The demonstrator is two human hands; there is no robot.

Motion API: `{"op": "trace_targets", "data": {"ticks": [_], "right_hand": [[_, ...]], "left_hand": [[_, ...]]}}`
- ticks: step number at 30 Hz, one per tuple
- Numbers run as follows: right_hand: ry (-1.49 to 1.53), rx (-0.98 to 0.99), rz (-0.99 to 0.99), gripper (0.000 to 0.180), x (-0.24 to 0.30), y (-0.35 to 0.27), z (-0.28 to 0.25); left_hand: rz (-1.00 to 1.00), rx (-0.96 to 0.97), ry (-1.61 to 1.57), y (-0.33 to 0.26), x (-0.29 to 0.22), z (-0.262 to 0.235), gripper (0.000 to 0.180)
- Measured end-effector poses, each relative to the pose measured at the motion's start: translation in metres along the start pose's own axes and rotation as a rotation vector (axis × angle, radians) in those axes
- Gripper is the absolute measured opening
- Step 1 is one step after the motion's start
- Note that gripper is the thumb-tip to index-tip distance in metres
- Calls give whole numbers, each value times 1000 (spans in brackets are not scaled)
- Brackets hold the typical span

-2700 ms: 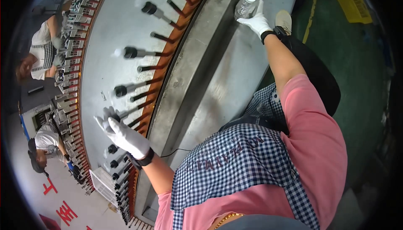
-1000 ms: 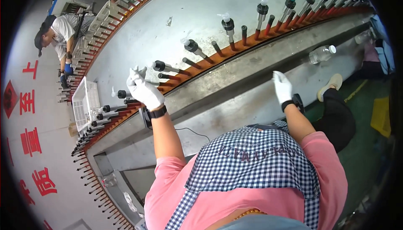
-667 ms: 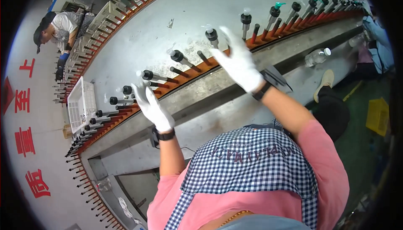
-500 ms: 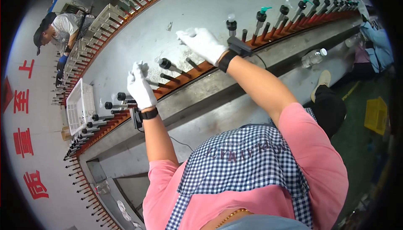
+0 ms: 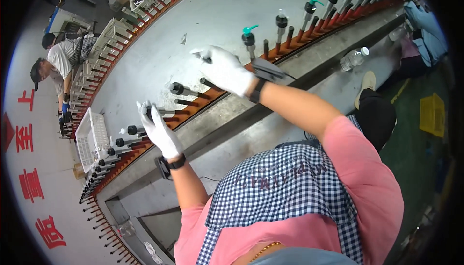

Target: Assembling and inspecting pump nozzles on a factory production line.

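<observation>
A row of pump dispenser heads stands on upright pegs along the orange-brown rail in front of me. My left hand [image 5: 160,132], in a white glove, has its fingers closed round the black collar of a pump head [image 5: 150,114]. A second black-collared pump head [image 5: 180,89] leans between my hands. My right hand [image 5: 223,69], gloved in white too, is raised above the rail with fingers curled. A small dark spot shows between them, but what they hold is unclear. Near this wrist stands a pump head with a teal nozzle [image 5: 249,35].
Beyond the rail lies a grey metal tabletop [image 5: 164,42]. A white plastic basket [image 5: 92,142] sits at the left. Co-workers [image 5: 53,67] bend over the far side of the line. On the ledge at right lies a clear bottle [image 5: 354,59]; a seated person in blue [image 5: 425,28] is beyond it.
My left hand has moved lower and closed on a pump head. The right hand has shifted slightly left and down. The pumps beside it have changed position, and the view has shifted a little.
</observation>
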State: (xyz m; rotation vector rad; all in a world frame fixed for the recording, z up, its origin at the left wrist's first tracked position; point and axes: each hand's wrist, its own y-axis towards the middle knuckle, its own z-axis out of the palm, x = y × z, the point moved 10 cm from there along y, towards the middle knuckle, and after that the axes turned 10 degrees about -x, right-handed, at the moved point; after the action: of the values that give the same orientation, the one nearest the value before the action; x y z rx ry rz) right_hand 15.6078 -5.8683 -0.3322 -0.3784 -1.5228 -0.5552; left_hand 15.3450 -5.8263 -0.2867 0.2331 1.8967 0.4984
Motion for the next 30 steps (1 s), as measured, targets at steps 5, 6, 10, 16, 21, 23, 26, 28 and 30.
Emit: {"op": "trace_targets", "data": {"ticks": [5, 6, 10, 16, 21, 23, 26, 28, 30], "right_hand": [[-250, 181, -185, 31, 16, -13, 56], [-120, 105, -270, 30, 22, -24, 47], [454, -72, 39, 27, -57, -82, -19], [-252, -505, -442, 48, 35, -78, -55], [-68, -137, -145, 28, 16, 10, 8], [-417, -103, -284, 29, 40, -23, 37], [-213, -188, -403, 25, 40, -72, 37], [-103, -267, -319, 24, 2, -93, 7], [-22, -317, -103, 25, -45, -112, -24]], "left_hand": [[-112, -231, -309, 46, 60, -31, 35], [-85, -273, -338, 46, 78, -47, 35], [-55, -372, -388, 17, 99, -109, 47], [-179, 77, -354, -73, 72, -51, 48], [79, 187, -287, -30, -39, 47, 53], [-125, 230, -399, -13, 7, 74, 44], [-128, 29, -454, 8, 40, 34, 37], [-143, 25, -419, -3, 39, 11, 37], [-115, -96, -492, -6, 52, -25, 35]]}}
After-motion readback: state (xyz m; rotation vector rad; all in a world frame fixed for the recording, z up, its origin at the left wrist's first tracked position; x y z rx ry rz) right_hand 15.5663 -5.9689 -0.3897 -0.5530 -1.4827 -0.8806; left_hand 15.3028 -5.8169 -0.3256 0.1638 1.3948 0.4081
